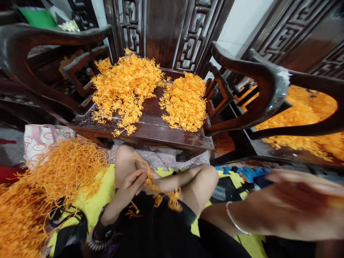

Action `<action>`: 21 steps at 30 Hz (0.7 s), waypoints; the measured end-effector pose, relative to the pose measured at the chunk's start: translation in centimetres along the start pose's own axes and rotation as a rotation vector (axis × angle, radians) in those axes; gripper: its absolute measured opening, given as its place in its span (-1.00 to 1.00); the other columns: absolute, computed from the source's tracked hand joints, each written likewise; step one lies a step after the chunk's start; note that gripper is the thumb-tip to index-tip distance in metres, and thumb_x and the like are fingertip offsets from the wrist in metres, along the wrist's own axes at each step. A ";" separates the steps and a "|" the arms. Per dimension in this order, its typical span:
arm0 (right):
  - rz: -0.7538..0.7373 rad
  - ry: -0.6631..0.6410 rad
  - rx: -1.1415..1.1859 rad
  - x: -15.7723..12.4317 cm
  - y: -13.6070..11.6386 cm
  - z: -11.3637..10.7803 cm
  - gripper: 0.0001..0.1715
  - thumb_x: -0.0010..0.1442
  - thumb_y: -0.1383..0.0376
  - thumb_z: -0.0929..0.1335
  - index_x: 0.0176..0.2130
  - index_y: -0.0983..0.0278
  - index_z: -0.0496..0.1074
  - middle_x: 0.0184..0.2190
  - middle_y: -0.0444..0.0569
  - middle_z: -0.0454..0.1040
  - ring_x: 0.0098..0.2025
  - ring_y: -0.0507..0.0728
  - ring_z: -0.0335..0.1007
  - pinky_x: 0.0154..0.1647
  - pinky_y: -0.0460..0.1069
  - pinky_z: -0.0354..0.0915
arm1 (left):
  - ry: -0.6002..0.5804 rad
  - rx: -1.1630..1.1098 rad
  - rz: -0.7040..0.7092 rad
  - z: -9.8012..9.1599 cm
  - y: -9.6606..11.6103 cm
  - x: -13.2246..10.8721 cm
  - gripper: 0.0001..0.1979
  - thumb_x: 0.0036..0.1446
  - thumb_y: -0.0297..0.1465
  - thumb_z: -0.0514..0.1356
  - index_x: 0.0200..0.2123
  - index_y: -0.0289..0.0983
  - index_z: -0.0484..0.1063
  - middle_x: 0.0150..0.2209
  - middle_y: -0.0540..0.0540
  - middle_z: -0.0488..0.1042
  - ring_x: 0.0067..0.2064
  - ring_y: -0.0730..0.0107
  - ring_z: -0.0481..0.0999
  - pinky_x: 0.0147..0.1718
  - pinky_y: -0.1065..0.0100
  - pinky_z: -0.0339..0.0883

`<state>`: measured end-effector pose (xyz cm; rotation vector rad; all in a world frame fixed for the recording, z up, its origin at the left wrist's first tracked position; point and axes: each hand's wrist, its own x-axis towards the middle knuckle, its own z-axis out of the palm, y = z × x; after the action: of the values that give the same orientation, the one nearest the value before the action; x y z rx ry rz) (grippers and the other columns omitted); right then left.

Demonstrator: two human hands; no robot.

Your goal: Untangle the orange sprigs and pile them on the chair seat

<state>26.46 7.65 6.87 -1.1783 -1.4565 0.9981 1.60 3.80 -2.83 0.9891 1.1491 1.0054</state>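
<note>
My left hand (131, 184) is over my crossed legs, its thumb and fingers pinched on a thin orange tasselled strand (151, 181). A few knotted orange pieces (174, 200) lie on the black cloth in my lap, close to that hand. Far out to the right, my right hand (295, 206) is smeared by motion, with a silver bangle at its wrist. Its fingers cannot be made out, nor whether they hold anything. On the wooden chair seat (150, 111) ahead rest a large heap of orange tasselled strands (129, 86) and a smaller, neater heap (185, 102).
Loose orange strands (67, 165) pile up at my left on a yellow foam mat (94, 199), beside a white cloth bag (49, 139) with pink handles. More orange strands (309, 111) cover another chair at the right. Carved dark armrests (271, 89) flank the seat. A black sandal (71, 233) lies lower left.
</note>
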 end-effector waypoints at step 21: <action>-0.215 -0.353 -0.229 0.7 6.6 11.1 -0.77 0.23 0.22 0.35 -0.11 0.25 0.40 -0.24 -0.01 0.45 -0.19 0.13 0.34 -0.16 0.00 0.24 | 0.141 -0.276 0.065 1.2 -0.6 1.5 -0.62 0.17 -0.12 0.17 -0.09 -0.28 0.48 -0.68 0.13 0.18 -0.68 0.65 0.09 -0.69 0.53 -0.06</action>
<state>16.72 9.42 -1.42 -1.0086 -1.9762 0.9387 3.08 4.98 -3.60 0.7480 1.0636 1.2647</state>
